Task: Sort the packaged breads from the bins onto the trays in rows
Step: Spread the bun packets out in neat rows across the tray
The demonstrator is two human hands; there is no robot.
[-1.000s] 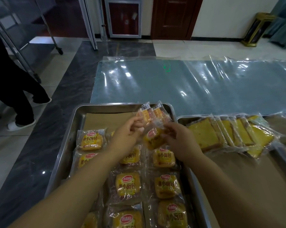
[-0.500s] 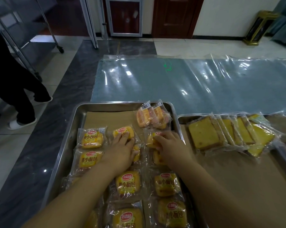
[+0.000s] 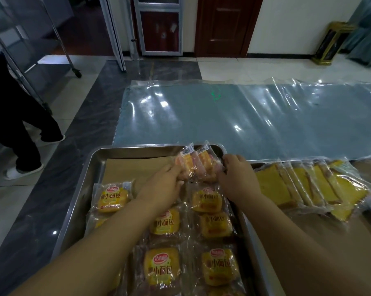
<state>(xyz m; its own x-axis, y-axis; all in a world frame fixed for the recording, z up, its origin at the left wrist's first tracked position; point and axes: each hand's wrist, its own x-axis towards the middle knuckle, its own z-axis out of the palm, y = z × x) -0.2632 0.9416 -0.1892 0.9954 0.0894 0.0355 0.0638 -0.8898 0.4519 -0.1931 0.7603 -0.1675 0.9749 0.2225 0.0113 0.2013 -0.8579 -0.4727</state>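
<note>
1. Plastic-covered desk (image 3: pixel 255 120) runs ahead, with tiled floor beyond.
2. Tray (image 3: pixel 99 154) holds yellow buns (image 3: pixel 114 197) in rows, and its far strip is part bare paper.
3. Two pink packs (image 3: pixel 193 161) sit in its far right corner. Squaring them into a row looks like the step.
4. Right grip (image 3: pixel 238 174) pinches their right edge. Left grip (image 3: pixel 163 182) lies against their left side, and I cannot tell if it pinches.
5. Next move: line them up side by side, gently.
6. Half a second ago both grips were lower, on the buns.
</note>
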